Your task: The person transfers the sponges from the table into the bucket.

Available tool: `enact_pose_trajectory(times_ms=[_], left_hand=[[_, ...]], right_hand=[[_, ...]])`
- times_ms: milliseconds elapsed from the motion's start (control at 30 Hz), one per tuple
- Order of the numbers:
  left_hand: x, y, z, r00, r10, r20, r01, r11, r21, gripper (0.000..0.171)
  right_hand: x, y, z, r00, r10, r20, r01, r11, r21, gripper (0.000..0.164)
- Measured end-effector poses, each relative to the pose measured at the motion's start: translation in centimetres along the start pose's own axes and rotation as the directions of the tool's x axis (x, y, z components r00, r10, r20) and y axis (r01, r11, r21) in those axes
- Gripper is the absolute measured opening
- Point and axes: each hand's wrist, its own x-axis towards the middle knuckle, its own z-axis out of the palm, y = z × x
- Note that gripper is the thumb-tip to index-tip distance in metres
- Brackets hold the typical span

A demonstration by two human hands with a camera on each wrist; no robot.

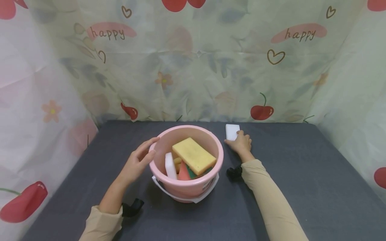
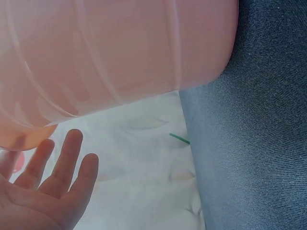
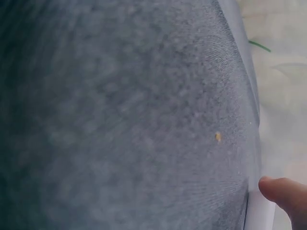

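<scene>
A pink bucket point(image 1: 186, 190) with a pale handle stands upright on the dark table. Inside it, a yellow sponge point(image 1: 193, 154) lies on top, beside a white block point(image 1: 170, 165) and partly hidden coral and green pieces. At the bucket's left rim is my left hand point(image 1: 139, 163), its fingers fairly straight and fingertips at the edge; the left wrist view shows the fingers point(image 2: 62, 167) spread beside the bucket wall. Beyond the bucket to the right, my right hand point(image 1: 241, 144) pinches the near end of a white sponge block point(image 1: 232, 131) between thumb and fingers.
Dark grey cloth point(image 1: 301, 174) covers the table. A printed curtain point(image 1: 199, 67) hangs along the back edge and both sides. One small yellowish speck point(image 3: 218, 136) shows on the cloth in the right wrist view. Black straps with mounts point(image 1: 132, 208) sit at both wrists.
</scene>
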Motion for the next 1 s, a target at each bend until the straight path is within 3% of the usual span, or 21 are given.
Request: enact_pose_trajectory(times_ms=[400,1000], left_hand=[[-0.1,0.0,0.0,1.0,0.002,-0.001,-0.002,1.0,0.006,0.043],[0.0,-0.1,0.0,1.0,0.012,0.003,-0.012,1.0,-0.01,0.044]], right_hand=[[-0.3,0.5,-0.6,1.0,-0.03,-0.007,0.03,0.994,0.102,0.07],[-1.0,1.4,-2.8,0.996,-0.089,0.02,0.086,0.992,0.097,0.072]])
